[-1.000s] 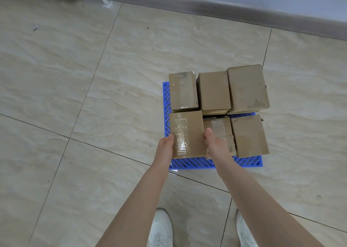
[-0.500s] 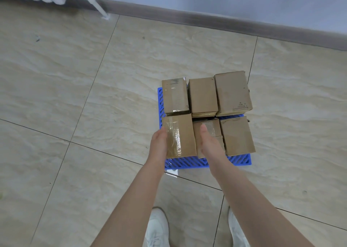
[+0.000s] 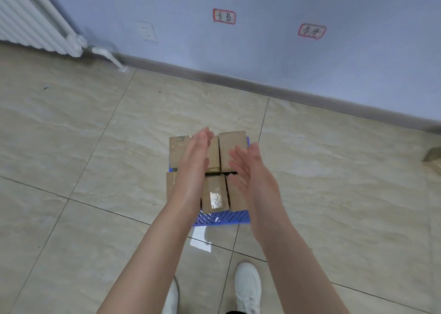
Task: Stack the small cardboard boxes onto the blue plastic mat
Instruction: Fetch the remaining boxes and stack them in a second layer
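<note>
Bare floor [image 3: 83,170] flanks the mat [image 3: 222,218] left and right; its boxes [image 3: 231,139] sit packed, with only narrow gaps between.

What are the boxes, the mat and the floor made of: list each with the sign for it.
Boxes: plain brown cardboard, matte, with creased edges. One has a glinting strip, likely clear tape.
Mat: blue, ribbed and slotted, so it looks like moulded plastic.
Floor: beige veined tiles with dark joint lines and a soft sheen, probably glazed ceramic, possibly stone.
</note>
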